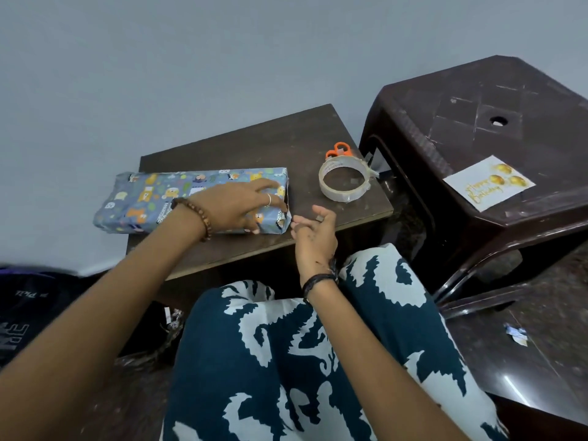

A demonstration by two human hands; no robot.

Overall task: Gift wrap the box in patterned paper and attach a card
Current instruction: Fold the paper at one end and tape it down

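A long box wrapped in blue paper with cartoon animals [152, 198] lies across the small dark wooden table [286, 141]. My left hand [241, 205] rests flat on the box's right part, fingers pressing the paper near its right end. My right hand [313, 232] hovers just off that end, fingers loosely curled; whether a bit of clear tape sits between the fingertips I cannot tell. A white "Happy Birthday" card [488, 183] with gold balloons lies on the dark plastic stool [477, 100] at the right.
A roll of clear tape [345, 181] stands on the table's right side, with orange-handled scissors [339, 149] behind it. A scrap of paper [515, 334] lies on the floor at the right. My patterned lap fills the foreground; a dark bag [28, 313] sits at the left.
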